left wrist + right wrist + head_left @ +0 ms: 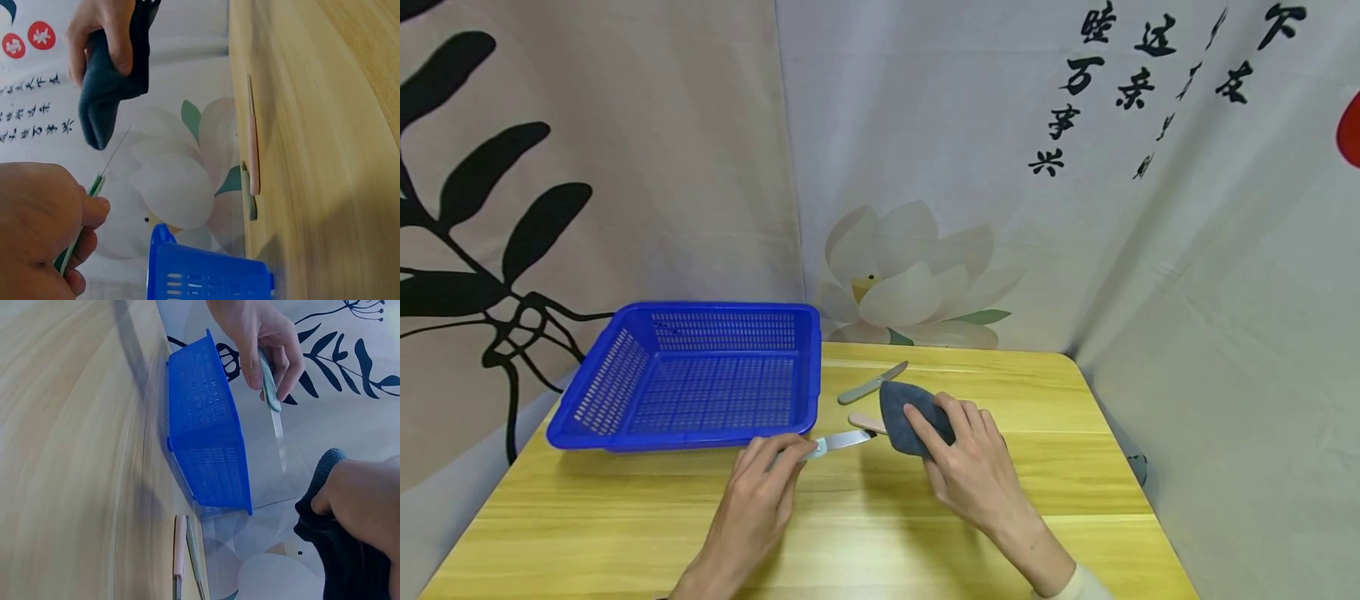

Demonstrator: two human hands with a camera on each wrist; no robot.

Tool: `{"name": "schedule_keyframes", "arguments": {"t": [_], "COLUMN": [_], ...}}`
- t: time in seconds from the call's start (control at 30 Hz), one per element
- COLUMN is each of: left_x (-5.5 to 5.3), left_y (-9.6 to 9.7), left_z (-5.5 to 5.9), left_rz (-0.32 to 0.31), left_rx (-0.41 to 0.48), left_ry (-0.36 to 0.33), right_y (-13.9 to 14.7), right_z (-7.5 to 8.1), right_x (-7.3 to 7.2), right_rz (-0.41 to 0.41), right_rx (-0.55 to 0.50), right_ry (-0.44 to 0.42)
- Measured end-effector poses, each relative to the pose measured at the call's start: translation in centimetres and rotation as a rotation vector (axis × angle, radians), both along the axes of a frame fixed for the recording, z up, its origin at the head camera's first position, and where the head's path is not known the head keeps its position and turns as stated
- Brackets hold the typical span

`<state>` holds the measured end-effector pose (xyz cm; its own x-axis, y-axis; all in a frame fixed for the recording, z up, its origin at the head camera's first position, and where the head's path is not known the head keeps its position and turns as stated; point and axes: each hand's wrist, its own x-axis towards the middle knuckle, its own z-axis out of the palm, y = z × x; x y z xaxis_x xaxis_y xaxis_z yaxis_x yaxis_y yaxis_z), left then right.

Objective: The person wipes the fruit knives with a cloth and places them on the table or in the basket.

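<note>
My left hand (748, 500) grips a small knife (848, 439) by its pale green and white handle, the blade pointing right. In my right hand (976, 471) a dark grey-blue cloth (904, 417) is held, folded over and bunched between the fingers and thumb. The knife's tip is close to the cloth's left edge; both wrist views show a gap between them. On the table behind lie two more knives: a pink-handled knife (253, 153), partly covered by the cloth in the head view, and a grey-green-handled knife (871, 386).
A blue plastic basket (722, 321) with lattice walls stands on the left of the wooden table (1060, 433), nothing visible inside. Printed curtains (925, 150) hang close behind the table's back edge and along the right side.
</note>
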<state>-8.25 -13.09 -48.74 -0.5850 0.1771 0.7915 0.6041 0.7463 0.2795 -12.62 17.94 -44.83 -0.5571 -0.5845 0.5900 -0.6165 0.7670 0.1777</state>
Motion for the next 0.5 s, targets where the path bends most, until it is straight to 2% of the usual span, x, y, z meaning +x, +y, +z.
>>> {"name": "schedule_keyframes", "arguments": {"t": [0.3,0.5], "left_x": [0.0,0.1], "left_y": [0.4,0.6], "left_z": [0.0,0.0], "left_rz": [-0.003,-0.017], "left_rx": [-0.004,-0.014], "left_ry": [-0.003,-0.011], "right_y": [-1.2,-2.0], "right_z": [0.5,0.6], "right_x": [0.7,0.9], "right_rz": [0.096,0.141], "right_rx": [-0.042,-0.038], "right_ry": [-0.028,-0.012]}}
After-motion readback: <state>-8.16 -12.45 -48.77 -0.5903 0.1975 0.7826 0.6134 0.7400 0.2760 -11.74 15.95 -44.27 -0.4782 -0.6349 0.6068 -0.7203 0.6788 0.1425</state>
